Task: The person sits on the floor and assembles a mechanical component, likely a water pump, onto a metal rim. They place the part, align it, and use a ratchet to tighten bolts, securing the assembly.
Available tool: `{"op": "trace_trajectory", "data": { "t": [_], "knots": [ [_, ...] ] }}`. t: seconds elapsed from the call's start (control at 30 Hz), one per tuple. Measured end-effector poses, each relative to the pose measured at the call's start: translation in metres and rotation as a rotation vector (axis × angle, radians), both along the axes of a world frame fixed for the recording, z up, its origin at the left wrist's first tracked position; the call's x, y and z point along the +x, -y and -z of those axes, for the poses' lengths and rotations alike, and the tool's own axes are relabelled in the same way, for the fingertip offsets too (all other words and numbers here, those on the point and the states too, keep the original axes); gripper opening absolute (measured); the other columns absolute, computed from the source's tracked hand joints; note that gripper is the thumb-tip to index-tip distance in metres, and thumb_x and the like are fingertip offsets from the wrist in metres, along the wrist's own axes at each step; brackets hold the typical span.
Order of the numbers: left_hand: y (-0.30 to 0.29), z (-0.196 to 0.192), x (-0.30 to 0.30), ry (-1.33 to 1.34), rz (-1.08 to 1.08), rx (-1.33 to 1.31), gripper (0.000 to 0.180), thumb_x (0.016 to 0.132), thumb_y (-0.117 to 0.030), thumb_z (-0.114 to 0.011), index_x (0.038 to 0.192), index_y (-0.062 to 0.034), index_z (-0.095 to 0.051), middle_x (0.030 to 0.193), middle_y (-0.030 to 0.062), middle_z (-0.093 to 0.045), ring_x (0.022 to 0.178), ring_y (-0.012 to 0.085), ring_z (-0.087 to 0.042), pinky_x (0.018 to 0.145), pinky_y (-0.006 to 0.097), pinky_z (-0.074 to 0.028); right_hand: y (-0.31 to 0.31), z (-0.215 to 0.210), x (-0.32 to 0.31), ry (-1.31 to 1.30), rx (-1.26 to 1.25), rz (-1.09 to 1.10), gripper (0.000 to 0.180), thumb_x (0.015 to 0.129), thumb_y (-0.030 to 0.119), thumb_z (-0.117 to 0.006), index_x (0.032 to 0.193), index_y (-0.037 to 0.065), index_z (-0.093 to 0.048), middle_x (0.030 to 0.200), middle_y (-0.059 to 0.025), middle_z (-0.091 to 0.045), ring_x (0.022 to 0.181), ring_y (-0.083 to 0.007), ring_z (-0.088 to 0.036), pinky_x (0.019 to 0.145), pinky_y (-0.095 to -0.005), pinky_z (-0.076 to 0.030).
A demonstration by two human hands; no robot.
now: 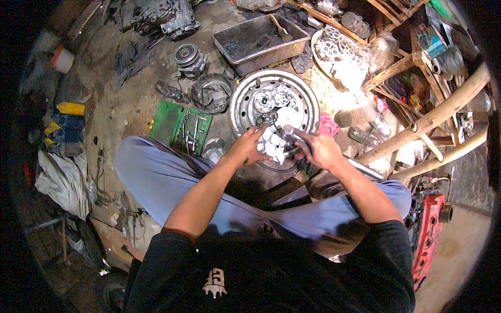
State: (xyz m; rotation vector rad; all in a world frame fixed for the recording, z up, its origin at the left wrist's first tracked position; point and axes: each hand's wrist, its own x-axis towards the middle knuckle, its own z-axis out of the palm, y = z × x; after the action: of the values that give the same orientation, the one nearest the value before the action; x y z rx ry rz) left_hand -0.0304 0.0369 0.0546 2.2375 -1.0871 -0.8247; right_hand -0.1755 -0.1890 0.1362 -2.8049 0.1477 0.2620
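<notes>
An upturned steel wheel rim (236,107) lies in front of my crossed legs, with several silver metal parts (272,98) in it. My left hand (246,147) grips the left side of a bright silver metal casting (271,142), thumb at its near edge and fingers over its far side. To the right of the casting, my right hand (319,150) is closed around a short tool with a round metal head (288,130). The head is close to the casting; whether they touch I cannot tell. The tool's handle is mostly hidden by my fingers.
A green socket set case (169,122) lies open at left. Beyond the rim stand a black tray (250,65) with a brush (282,28) and a pulley unit (188,58). Glass jars (362,136) and wooden poles (428,117) crowd the right; a red engine cover (429,237) lies lower right.
</notes>
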Motion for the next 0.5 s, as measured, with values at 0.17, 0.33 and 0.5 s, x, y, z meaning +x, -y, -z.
{"op": "trace_trajectory", "data": {
  "t": [0.17, 0.33, 0.5],
  "knots": [
    [0.001, -0.002, -0.004, 0.015, 0.006, -0.018, 0.114, 0.059, -0.039, -0.092, 0.153, -0.0154, -0.031, 0.134, 0.0248, -0.049, 0.121, 0.0425, -0.054, 0.101, 0.045, -0.047, 0.000, -0.012, 0.001, 0.171, 0.051, -0.042, 0.040, 0.096, 0.030, -0.056, 0.134, 0.016, -0.059, 0.087, -0.0183, -0.070, 0.074, -0.0379, -0.067, 0.064, -0.0474, -0.054],
    [0.000, -0.001, -0.004, 0.059, 0.015, -0.013, 0.112, 0.060, -0.039, -0.091, 0.153, -0.0164, -0.033, 0.133, 0.0265, -0.050, 0.121, 0.0428, -0.054, 0.101, 0.045, -0.048, 0.002, -0.003, -0.001, -0.071, -0.008, -0.022, 0.040, 0.096, 0.029, -0.057, 0.134, 0.019, -0.058, 0.086, -0.0171, -0.070, 0.073, -0.0371, -0.068, 0.064, -0.0462, -0.054],
    [0.003, 0.004, -0.002, 0.043, 0.011, -0.056, 0.113, 0.060, -0.038, -0.091, 0.153, -0.0151, -0.032, 0.132, 0.0258, -0.051, 0.121, 0.0416, -0.055, 0.100, 0.044, -0.048, 0.010, 0.013, -0.009, 0.112, 0.006, -0.008, 0.047, 0.096, 0.038, -0.055, 0.142, 0.028, -0.050, 0.084, -0.0166, -0.071, 0.064, -0.0374, -0.067, 0.056, -0.0489, -0.055]
  ]
}}
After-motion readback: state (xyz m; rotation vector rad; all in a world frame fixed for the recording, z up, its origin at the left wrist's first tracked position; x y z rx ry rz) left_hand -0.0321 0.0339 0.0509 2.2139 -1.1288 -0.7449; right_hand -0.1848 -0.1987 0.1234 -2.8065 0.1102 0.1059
